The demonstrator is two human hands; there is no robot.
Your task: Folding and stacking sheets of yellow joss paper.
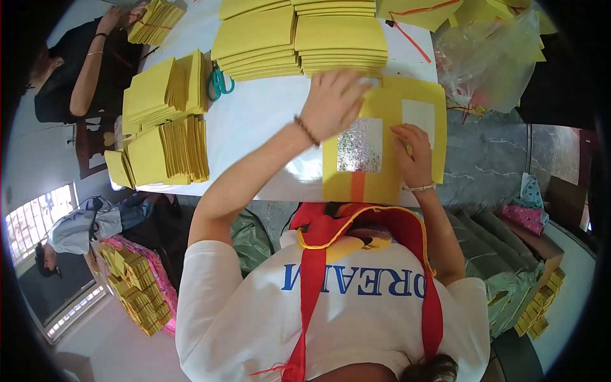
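Observation:
Yellow paper sheets [382,184] lie flat on the table in front of me. The near one bears a silver foil square [359,149] on a pale patch and an orange-red stripe [358,186] below it. A whitish square [418,118] shows on the yellow paper to the right. My left hand [333,102] is over the top left of the sheets, fingers stretched out, slightly blurred. Beside the whitish square, my right hand [415,153] rests on the paper with bent fingers and the thumb apart. Nothing shows gripped in either hand.
Stacks of folded yellow paper [340,38] stand at the table's far side, more bundles [167,146] at the left. Teal-handled scissors [219,83] lie between them. A clear plastic bag [490,63] sits far right. A co-worker's hand [109,20] is at far left; another person [86,226] is farther back.

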